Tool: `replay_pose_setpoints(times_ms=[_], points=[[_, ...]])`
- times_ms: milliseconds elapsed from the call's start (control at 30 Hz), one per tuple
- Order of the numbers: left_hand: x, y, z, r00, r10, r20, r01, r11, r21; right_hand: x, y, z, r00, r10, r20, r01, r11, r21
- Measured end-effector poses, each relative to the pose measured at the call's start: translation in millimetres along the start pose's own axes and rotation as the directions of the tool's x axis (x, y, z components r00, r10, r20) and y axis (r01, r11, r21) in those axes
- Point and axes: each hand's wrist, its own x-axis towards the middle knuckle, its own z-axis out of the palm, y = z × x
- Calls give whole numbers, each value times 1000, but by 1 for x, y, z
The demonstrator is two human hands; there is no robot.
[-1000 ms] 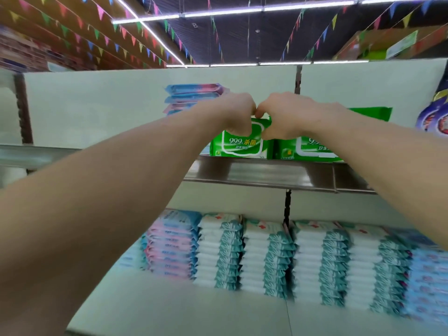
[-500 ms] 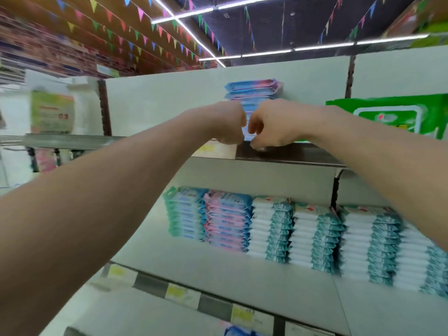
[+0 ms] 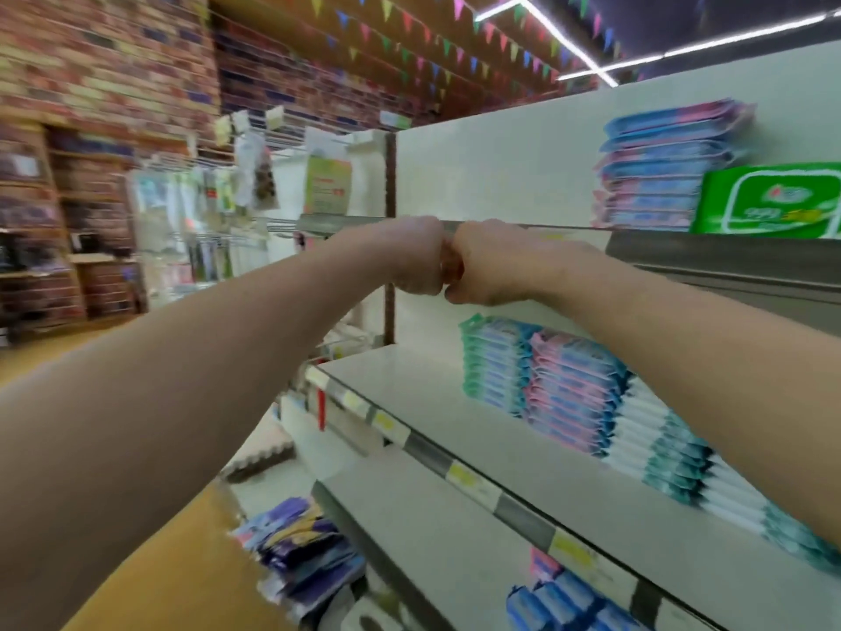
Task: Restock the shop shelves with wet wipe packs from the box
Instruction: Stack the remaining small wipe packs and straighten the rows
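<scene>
L hand point(image 3: 409, 255), R hand point(image 3: 491, 261): fingers curled, fists touching; shelf point(image 3: 432, 389) holds wipe packs point(image 3: 569, 393).

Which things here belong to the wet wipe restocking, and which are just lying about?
Job: left hand, right hand, blue-pink stack, green pack, middle-shelf stacks.
Lying about: hanging goods, bunting, brick wall.
</scene>
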Motion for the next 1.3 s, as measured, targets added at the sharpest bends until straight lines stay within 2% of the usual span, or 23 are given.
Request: replay_pose_setpoints(times_ms=[167,300,567,733,833,967,1300], points=[[-45,0,19,984,-158,86,155,987,47,-19,-21,18,974,-226,8,226,974,26],[-95,1,30,937,-320,138,312,947,76,-34,-45,36,927,-371,59,365,927,90],[-219,-16,45,759,-611,223,589,791,162,-79,-133,60,814,-573,99,535,805,258],[-316,-22,52,590,-762,267,755,638,150,-126,-209,74,712,-687,148,611,709,352],[-377,-29,59,488,-825,285,819,546,179,-160,-252,78,638,-752,167,653,643,401],[-456,-27,62,390,-878,278,869,451,205,-215,-305,77,563,-806,183,676,577,458],[-644,-1,72,244,-871,426,923,344,173,-369,-412,82,387,-894,225,705,444,553]])
